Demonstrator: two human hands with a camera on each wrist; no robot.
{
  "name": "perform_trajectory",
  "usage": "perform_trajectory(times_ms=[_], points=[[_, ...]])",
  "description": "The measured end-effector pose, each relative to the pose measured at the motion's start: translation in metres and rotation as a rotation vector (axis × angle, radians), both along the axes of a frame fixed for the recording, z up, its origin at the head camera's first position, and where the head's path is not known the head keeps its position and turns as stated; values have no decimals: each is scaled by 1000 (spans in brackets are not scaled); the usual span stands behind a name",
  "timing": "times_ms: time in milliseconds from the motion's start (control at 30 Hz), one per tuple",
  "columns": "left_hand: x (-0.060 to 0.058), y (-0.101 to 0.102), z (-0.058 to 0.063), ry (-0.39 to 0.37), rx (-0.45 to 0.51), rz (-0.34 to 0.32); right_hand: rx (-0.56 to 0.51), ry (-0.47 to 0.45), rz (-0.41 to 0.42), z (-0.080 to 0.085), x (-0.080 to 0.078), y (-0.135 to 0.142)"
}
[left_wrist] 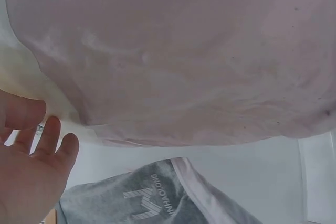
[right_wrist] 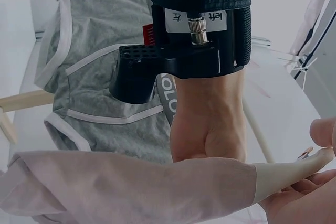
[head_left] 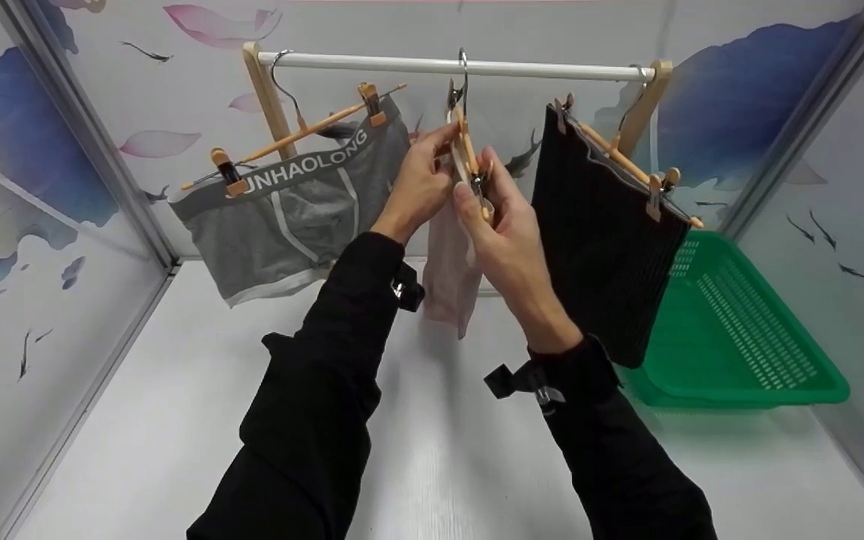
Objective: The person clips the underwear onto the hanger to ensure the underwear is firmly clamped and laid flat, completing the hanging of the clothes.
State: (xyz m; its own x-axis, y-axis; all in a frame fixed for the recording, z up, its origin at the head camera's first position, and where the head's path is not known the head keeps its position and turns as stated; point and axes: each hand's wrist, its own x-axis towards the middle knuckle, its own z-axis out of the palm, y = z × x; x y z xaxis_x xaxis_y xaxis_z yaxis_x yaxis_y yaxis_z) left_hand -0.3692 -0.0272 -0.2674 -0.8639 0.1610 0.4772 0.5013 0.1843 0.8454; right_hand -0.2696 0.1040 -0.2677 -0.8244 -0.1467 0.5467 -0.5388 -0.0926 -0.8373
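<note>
Pale pink underwear (head_left: 448, 281) with a cream waistband (left_wrist: 31, 74) hangs edge-on from a wooden clip hanger (head_left: 466, 139) at the middle of the rail. My left hand (head_left: 418, 184) pinches the waistband partway along, thumb and fingertips at its edge. At the near end of the hanger, my right hand (head_left: 511, 240) grips around the clip (head_left: 478, 180), with the end of the waistband between thumb and fingers. The far clip (head_left: 454, 94) sits beyond my left fingertips. In the right wrist view the waistband runs into my right fingers (right_wrist: 302, 187), which partly hide the clip.
Grey boxer briefs (head_left: 289, 225) hang from another clip hanger at the left of the white rail (head_left: 372, 62). A black ribbed garment (head_left: 604, 247) hangs at the right, partly over a green basket (head_left: 747, 397). Patterned panels enclose the white table (head_left: 432, 465).
</note>
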Motion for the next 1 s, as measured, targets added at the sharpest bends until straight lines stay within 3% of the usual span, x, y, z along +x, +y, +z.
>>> perform_trajectory(times_ms=[300, 533, 700, 833, 1000], points=[[0, -1, -9, -39, -3, -1, 10, -11, 32, -8, -2, 1], [3, 0, -12, -8, -35, 1, 38, -1, 96, -14, -2, 7], [6, 0, -13, -6, -7, 0, 100, 7, 128, -19, -2, 18], [11, -3, -20, -3, 10, -12, 255, 48, 76, -25, -1, 33], [19, -8, -29, 18, -50, 19, 433, 101, -63, -35, 1, 51]])
